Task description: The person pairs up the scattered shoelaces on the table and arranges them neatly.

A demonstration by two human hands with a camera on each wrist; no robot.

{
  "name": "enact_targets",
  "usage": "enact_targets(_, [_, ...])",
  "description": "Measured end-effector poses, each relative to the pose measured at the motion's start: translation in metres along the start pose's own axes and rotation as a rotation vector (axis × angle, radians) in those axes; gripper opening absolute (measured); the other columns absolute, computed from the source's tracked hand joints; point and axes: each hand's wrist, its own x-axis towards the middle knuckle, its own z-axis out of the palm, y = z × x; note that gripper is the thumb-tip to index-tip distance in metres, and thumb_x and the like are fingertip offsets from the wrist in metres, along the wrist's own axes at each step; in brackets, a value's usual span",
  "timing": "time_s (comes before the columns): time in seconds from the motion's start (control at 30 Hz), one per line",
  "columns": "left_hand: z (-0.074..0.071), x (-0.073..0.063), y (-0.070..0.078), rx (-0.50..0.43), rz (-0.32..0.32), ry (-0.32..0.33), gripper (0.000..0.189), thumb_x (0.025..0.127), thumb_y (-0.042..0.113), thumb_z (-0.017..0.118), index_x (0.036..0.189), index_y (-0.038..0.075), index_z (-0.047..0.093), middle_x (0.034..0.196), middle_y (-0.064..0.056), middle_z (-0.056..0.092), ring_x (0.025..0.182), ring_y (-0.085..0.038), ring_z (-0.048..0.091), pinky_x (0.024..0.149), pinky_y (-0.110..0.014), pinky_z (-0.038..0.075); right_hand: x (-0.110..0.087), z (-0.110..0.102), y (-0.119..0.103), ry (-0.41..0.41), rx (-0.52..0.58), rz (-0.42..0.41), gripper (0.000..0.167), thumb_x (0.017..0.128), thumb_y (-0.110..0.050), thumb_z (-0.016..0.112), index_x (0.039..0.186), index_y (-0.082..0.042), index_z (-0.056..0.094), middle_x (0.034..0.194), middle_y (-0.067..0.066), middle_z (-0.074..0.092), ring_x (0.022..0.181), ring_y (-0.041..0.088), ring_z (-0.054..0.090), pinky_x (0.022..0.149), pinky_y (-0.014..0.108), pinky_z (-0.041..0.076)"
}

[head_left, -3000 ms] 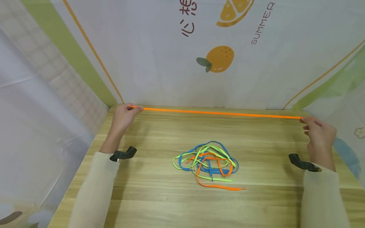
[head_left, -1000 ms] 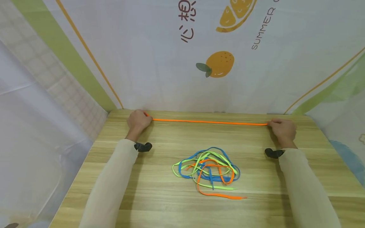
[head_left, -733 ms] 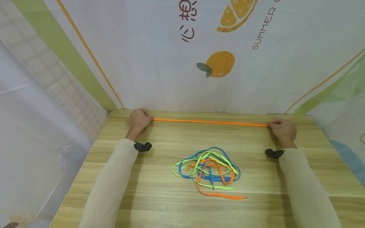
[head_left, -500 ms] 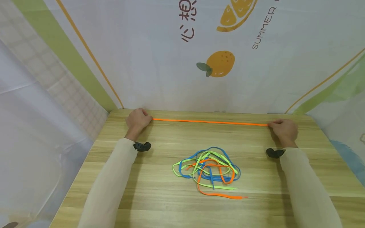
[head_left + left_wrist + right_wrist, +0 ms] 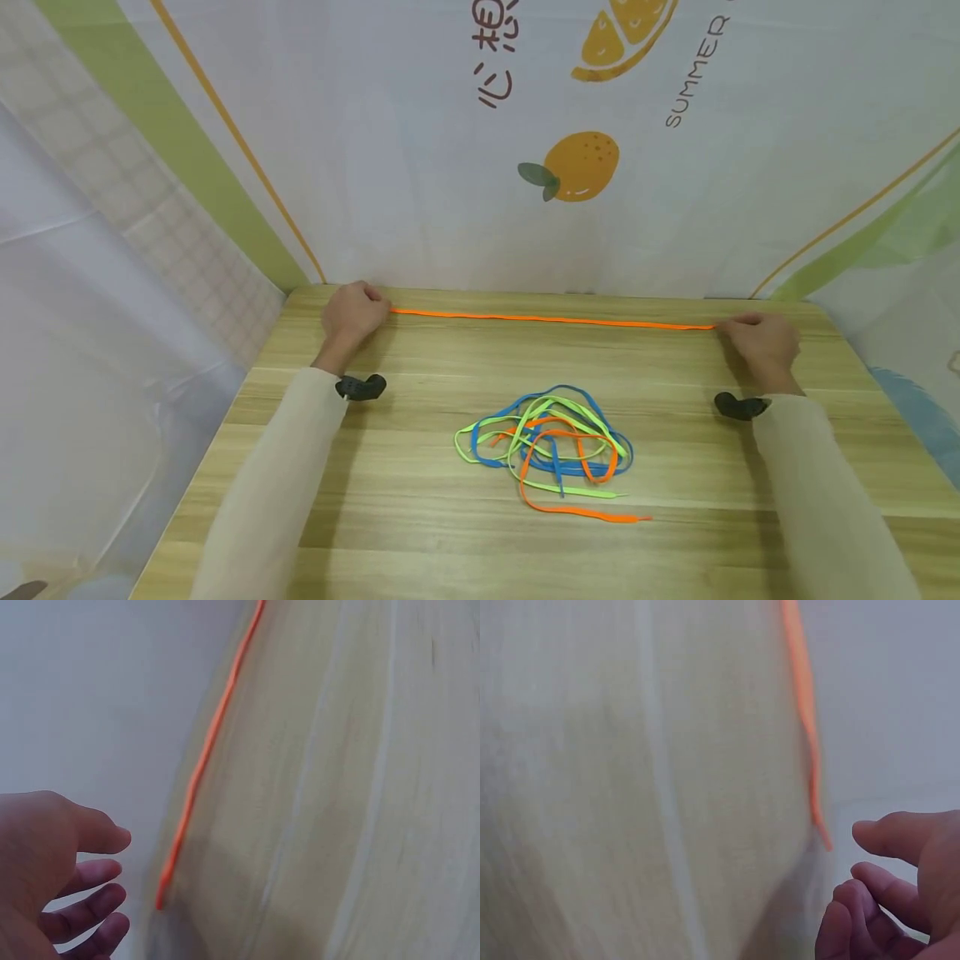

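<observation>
An orange shoelace [image 5: 551,319] lies almost straight along the back edge of the wooden table. Just beyond its left end is my left hand [image 5: 355,315]; in the left wrist view that hand [image 5: 52,862] has thumb and fingers parted, apart from the lace tip. At the other end, my right hand [image 5: 763,343] is close to the lace. The right wrist view shows this hand [image 5: 900,881] with a gap between thumb and fingers, holding nothing, beside the loose lace end [image 5: 817,802]. A tangle of blue, lime-green and orange shoelaces [image 5: 551,450] rests mid-table.
A white cloth [image 5: 420,183] printed with fruit and lettering hangs behind the table [image 5: 420,517]. More cloth hangs at both sides. Each wrist carries a black camera mount [image 5: 362,387].
The orange shoelace, stretched between both hands 3 seconds ago, was brought down onto the table's back edge. Both hands have since let go and moved slightly outward. The tangle stayed put.
</observation>
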Motion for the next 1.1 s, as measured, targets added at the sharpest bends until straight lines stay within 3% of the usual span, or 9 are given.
enact_targets(0.07, [-0.007, -0.005, 0.003, -0.036, 0.025, 0.023, 0.030, 0.099, 0.027, 0.064, 0.115, 0.004, 0.075, 0.113, -0.016, 0.076, 0.094, -0.034, 0.068, 0.073, -0.043, 0.050, -0.004, -0.004, -0.004, 0.002, 0.028, -0.013, 0.058, 0.105, -0.041, 0.070, 0.135, 0.008, 0.071, 0.129, 0.028, 0.071, 0.126, 0.047, 0.059, 0.100, 0.053, 0.050])
enact_targets(0.17, [-0.019, -0.013, 0.008, -0.092, 0.071, 0.055, 0.029, 0.100, 0.027, 0.064, 0.114, 0.004, 0.075, 0.114, -0.017, 0.076, 0.093, -0.034, 0.067, 0.072, -0.043, 0.048, -0.009, -0.011, -0.012, 0.011, 0.046, -0.053, 0.053, 0.105, -0.040, 0.070, 0.133, 0.005, 0.073, 0.101, -0.001, 0.074, 0.114, 0.036, 0.063, 0.085, 0.038, 0.050])
enact_targets(0.27, [-0.030, -0.023, 0.013, -0.142, 0.123, 0.066, 0.029, 0.102, 0.028, 0.065, 0.115, 0.004, 0.075, 0.117, -0.018, 0.076, 0.094, -0.035, 0.068, 0.073, -0.045, 0.049, -0.017, -0.018, -0.021, 0.028, 0.043, -0.115, 0.051, 0.105, -0.040, 0.069, 0.131, 0.003, 0.075, 0.081, -0.028, 0.059, 0.096, 0.017, 0.061, 0.077, 0.031, 0.047])
enact_targets(0.37, [-0.039, -0.036, 0.020, -0.177, 0.168, 0.073, 0.029, 0.104, 0.029, 0.066, 0.117, 0.005, 0.075, 0.119, -0.017, 0.075, 0.098, -0.036, 0.069, 0.079, -0.050, 0.052, -0.030, -0.024, -0.032, 0.051, 0.052, -0.190, 0.049, 0.104, -0.041, 0.072, 0.127, 0.002, 0.077, 0.075, -0.039, 0.051, 0.082, -0.001, 0.056, 0.071, 0.026, 0.047])
enact_targets(0.47, [-0.046, -0.051, 0.028, -0.204, 0.216, 0.089, 0.029, 0.104, 0.030, 0.067, 0.119, 0.007, 0.076, 0.121, -0.014, 0.073, 0.107, -0.036, 0.069, 0.088, -0.056, 0.053, -0.049, -0.027, -0.044, 0.087, 0.083, -0.291, 0.043, 0.103, -0.037, 0.075, 0.122, 0.002, 0.080, 0.076, -0.039, 0.054, 0.073, -0.013, 0.054, 0.063, 0.019, 0.046])
enact_targets(0.6, [-0.052, -0.075, 0.046, -0.233, 0.289, 0.103, 0.027, 0.103, 0.027, 0.070, 0.120, 0.006, 0.076, 0.122, -0.013, 0.074, 0.115, -0.037, 0.068, 0.093, -0.057, 0.053, -0.078, -0.027, -0.064, 0.116, 0.119, -0.447, 0.032, 0.101, -0.028, 0.081, 0.115, 0.000, 0.083, 0.084, -0.024, 0.068, 0.069, -0.015, 0.058, 0.054, 0.016, 0.047])
enact_targets(0.73, [-0.049, -0.100, 0.070, -0.266, 0.362, 0.085, 0.026, 0.101, 0.024, 0.075, 0.119, 0.006, 0.077, 0.120, -0.011, 0.076, 0.114, -0.036, 0.069, 0.094, -0.055, 0.053, -0.109, -0.024, -0.084, 0.054, 0.106, -0.560, 0.024, 0.099, -0.023, 0.084, 0.113, -0.003, 0.084, 0.097, 0.001, 0.077, 0.074, -0.012, 0.060, 0.056, 0.017, 0.048])
enact_targets(0.83, [-0.042, -0.120, 0.090, -0.279, 0.435, 0.068, 0.025, 0.098, 0.023, 0.077, 0.118, 0.008, 0.079, 0.117, -0.008, 0.077, 0.110, -0.032, 0.070, 0.093, -0.053, 0.053, -0.131, -0.019, -0.099, -0.005, 0.106, -0.639, 0.017, 0.098, -0.018, 0.085, 0.110, -0.005, 0.084, 0.099, 0.009, 0.078, 0.078, -0.008, 0.062, 0.061, 0.016, 0.050])
enact_targets(1.1, [-0.010, -0.168, 0.130, -0.283, 0.629, -0.004, 0.019, 0.098, 0.023, 0.082, 0.114, 0.012, 0.080, 0.114, -0.001, 0.078, 0.103, -0.024, 0.071, 0.090, -0.048, 0.055, -0.175, 0.000, -0.127, -0.090, 0.180, -0.784, 0.007, 0.094, -0.008, 0.088, 0.097, -0.014, 0.086, 0.089, -0.006, 0.075, 0.079, 0.005, 0.065, 0.070, 0.014, 0.054])
